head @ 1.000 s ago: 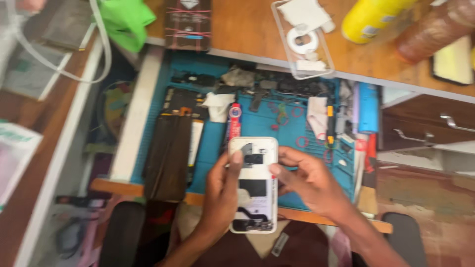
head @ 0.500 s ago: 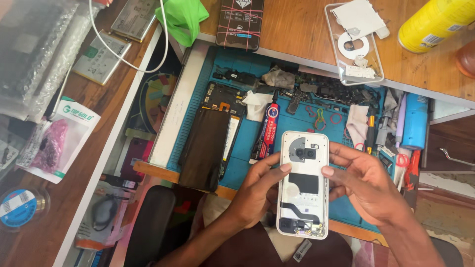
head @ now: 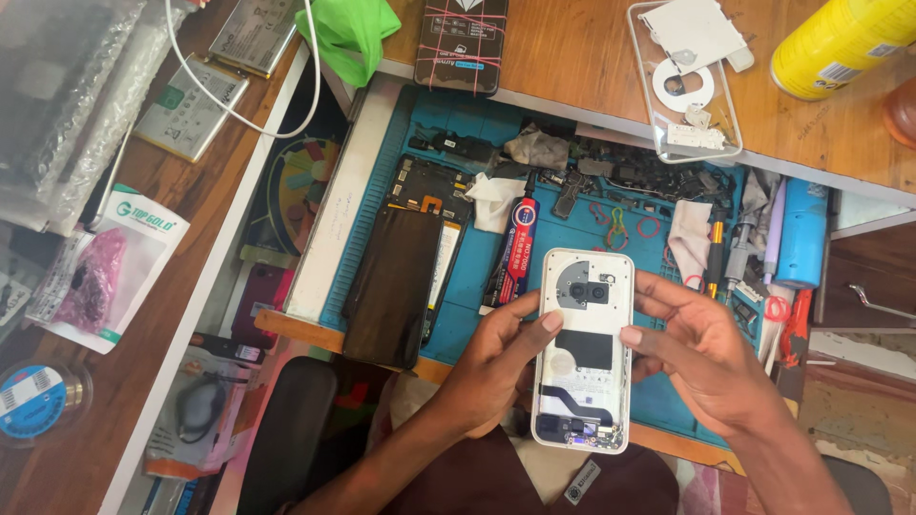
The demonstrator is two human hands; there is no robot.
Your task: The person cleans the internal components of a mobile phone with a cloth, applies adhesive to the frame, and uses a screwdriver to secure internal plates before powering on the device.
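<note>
I hold a white phone back housing (head: pixel 584 349) upright between both hands over the front edge of a blue work mat (head: pixel 477 277). Its inner side faces me, with a camera module at the top and a black patch in the middle. My left hand (head: pixel 496 367) grips its left edge, thumb on the frame. My right hand (head: pixel 701 358) grips the right edge, thumb pressing near the middle. A dark phone screen assembly (head: pixel 396 281) lies on the mat to the left. A red and black glue tube (head: pixel 515 256) lies just behind the housing.
Small parts, red rubber bands, cloths and tools (head: pixel 725 262) litter the mat. On the wooden desk behind stand a yellow can (head: pixel 840 43), a clear phone case (head: pixel 682 76), a boxed phone (head: pixel 463 43) and a green cloth (head: pixel 348 29). Batteries (head: pixel 191 105) and packets lie on the left.
The view has shifted, so the housing and hands sit lower right in frame. My hands keep their hold on the housing, with the right thumb now on its right side.
</note>
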